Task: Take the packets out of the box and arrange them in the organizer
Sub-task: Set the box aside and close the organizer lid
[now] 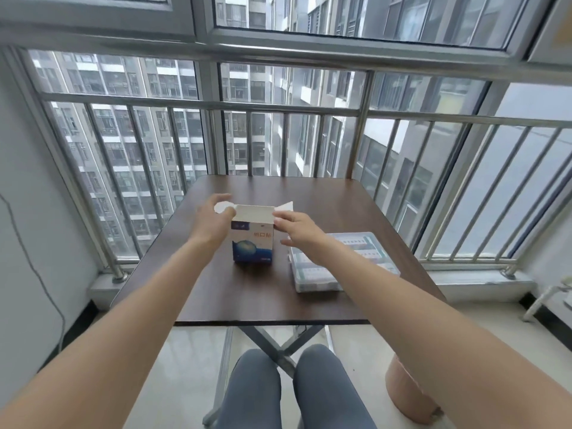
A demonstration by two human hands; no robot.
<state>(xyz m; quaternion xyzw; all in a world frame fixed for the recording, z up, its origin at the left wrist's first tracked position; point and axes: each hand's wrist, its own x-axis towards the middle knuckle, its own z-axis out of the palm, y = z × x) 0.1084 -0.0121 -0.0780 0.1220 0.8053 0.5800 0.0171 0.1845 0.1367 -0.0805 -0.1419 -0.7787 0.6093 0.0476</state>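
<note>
At frame centre, the box (253,235) stands upright on the table (247,292), top flaps open. The left hand (213,216) grips its upper left flap; the right hand (295,229) pinches the upper right edge. Right of it lies the organizer (312,281).

A dark brown table (253,298) with rounded far corners stands on crossed metal legs (272,345) against a railing. Two things rest on its top. A blue-and-white box (252,243) stands upright near the middle, its top flaps open. Just to the right of it, a clear organizer (312,274) lies flat, near the table's right edge.
</note>
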